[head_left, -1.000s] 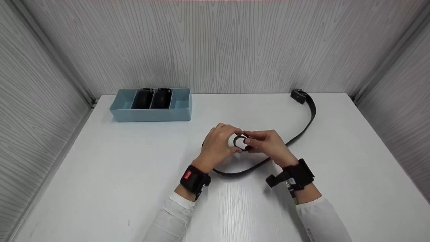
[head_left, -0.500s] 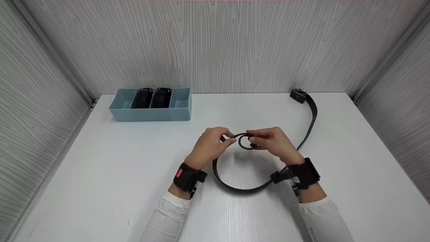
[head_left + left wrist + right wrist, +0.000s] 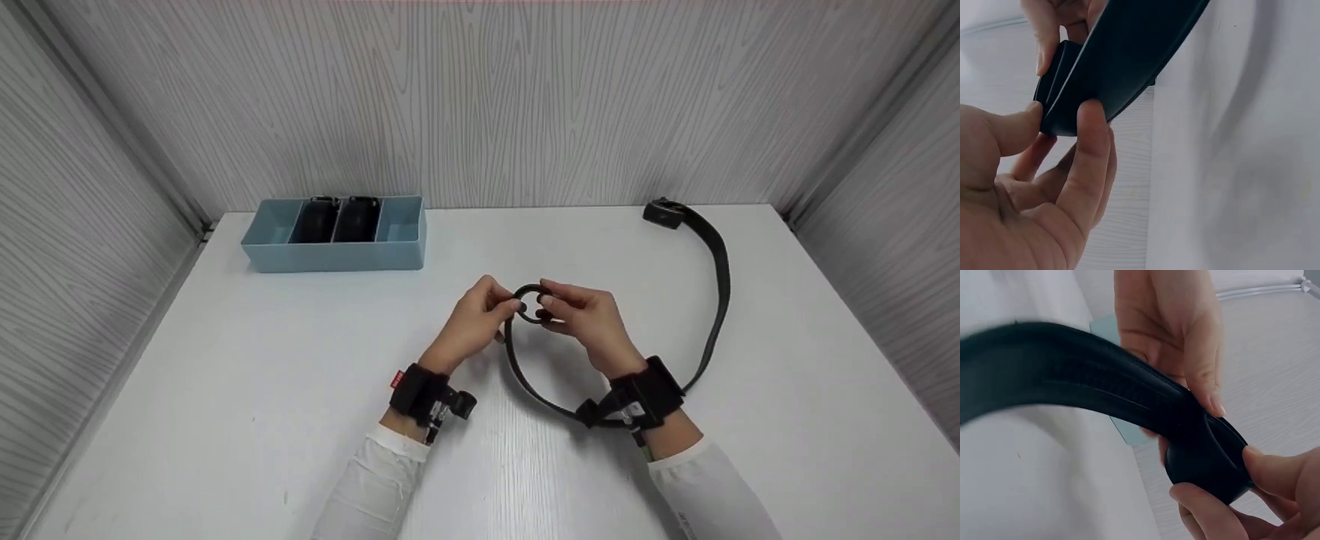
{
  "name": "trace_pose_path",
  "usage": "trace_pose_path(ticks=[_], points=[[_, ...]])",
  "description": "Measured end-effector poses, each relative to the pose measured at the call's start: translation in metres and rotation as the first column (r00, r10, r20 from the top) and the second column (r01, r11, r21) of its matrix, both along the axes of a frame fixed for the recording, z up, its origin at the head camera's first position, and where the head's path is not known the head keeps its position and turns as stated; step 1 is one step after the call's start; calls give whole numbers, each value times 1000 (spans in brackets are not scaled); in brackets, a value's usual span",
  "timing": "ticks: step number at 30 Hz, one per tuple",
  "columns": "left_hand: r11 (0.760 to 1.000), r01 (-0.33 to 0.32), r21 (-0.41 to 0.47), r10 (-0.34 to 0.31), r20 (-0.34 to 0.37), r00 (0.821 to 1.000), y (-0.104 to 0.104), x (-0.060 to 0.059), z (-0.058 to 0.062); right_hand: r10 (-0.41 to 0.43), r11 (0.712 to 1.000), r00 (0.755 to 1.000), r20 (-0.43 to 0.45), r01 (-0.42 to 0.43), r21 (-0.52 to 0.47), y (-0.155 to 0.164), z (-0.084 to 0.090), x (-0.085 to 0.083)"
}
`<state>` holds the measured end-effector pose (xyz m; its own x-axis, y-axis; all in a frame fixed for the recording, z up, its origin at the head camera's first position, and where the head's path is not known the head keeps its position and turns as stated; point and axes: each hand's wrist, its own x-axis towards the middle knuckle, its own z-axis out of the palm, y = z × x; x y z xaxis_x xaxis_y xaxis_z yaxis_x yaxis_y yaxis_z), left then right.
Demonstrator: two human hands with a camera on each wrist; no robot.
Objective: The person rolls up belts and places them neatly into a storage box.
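Since the earlier frame, both hands had lifted slightly and drawn closer, and the belt's [image 3: 716, 300] slack had swung out into a wider arc on the right of the worktop [image 3: 225, 390]. Its rolled end sat between the hands: the left hand [image 3: 476, 319] pinched the coil with thumb and fingers, the right hand [image 3: 589, 319] gripped it from the opposite side. Its buckle [image 3: 662, 214] lay near the back wall. A blue tray [image 3: 330, 255] held what looked like two rolled belts.
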<state>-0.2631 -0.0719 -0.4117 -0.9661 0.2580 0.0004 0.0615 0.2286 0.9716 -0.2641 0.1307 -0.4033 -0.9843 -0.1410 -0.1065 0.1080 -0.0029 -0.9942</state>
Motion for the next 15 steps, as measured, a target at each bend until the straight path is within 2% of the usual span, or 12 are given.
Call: trace_pose_path(ticks=[4,9,12,15], points=[[1000,-19,-21,19,-11,1000,-2,0,1,22,1000,1000,11,-22,-14,-3,-3,-1],[985,-33,-168,19,-85,996,-4,1,3,140,984,990,-16,-137,113,1,-4,-3],[959,-13,-282,-27,-139,990,-3,3,5,220,957,975,-32,-209,201,6,-3,-3],[938,14,-346,-76,-167,983,-1,6,7,259,943,965,-36,-245,224,9,-4,-3]])
